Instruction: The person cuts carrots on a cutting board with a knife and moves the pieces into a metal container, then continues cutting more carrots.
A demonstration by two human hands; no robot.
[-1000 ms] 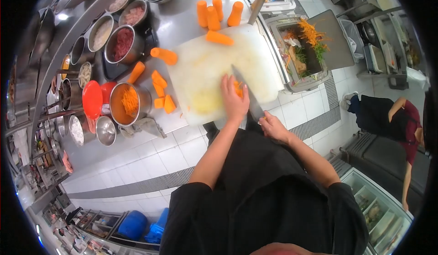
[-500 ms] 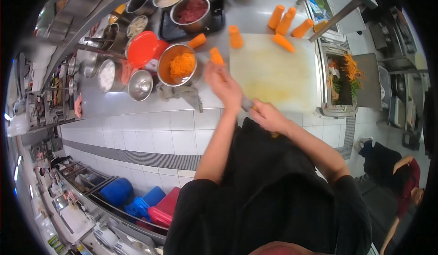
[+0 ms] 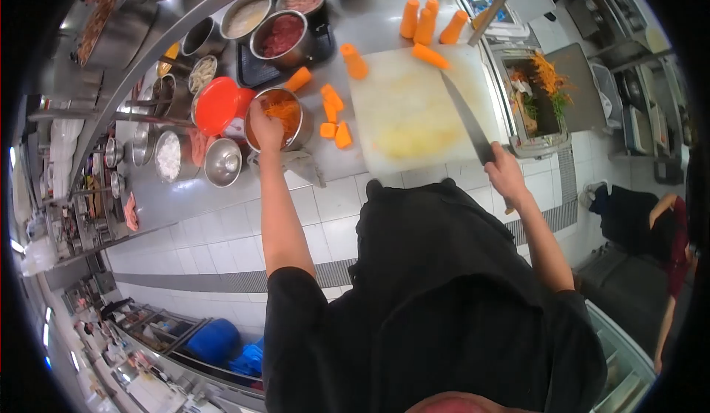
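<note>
My left hand [image 3: 266, 126] reaches into a steel bowl [image 3: 302, 128] of shredded carrot [image 3: 283, 115]; its fingertips are partly hidden there. At the right, my right hand [image 3: 507, 175] grips the handle of a large knife [image 3: 467, 119], whose blade lies over the white cutting board [image 3: 399, 110] and points away from me. Between bowl and board are several cut carrot pieces [image 3: 331, 99] on the steel counter. One carrot [image 3: 430, 56] lies across the board's far edge, and another carrot [image 3: 353, 62] is at its far left corner.
Several carrots [image 3: 425, 25] stand behind the board. Red meat [image 3: 282, 36] fills a bowl on a black tray [image 3: 323, 47]. Left are a red lid [image 3: 217, 107] and a small steel bowl [image 3: 223, 163]. A scrap bin [image 3: 543, 145] adjoins the counter's right; another person [image 3: 677, 243] is far right.
My left hand has moved left from the carrot pieces into the bowl. My right hand has swung the knife right and forward over the board. The view has shifted.
</note>
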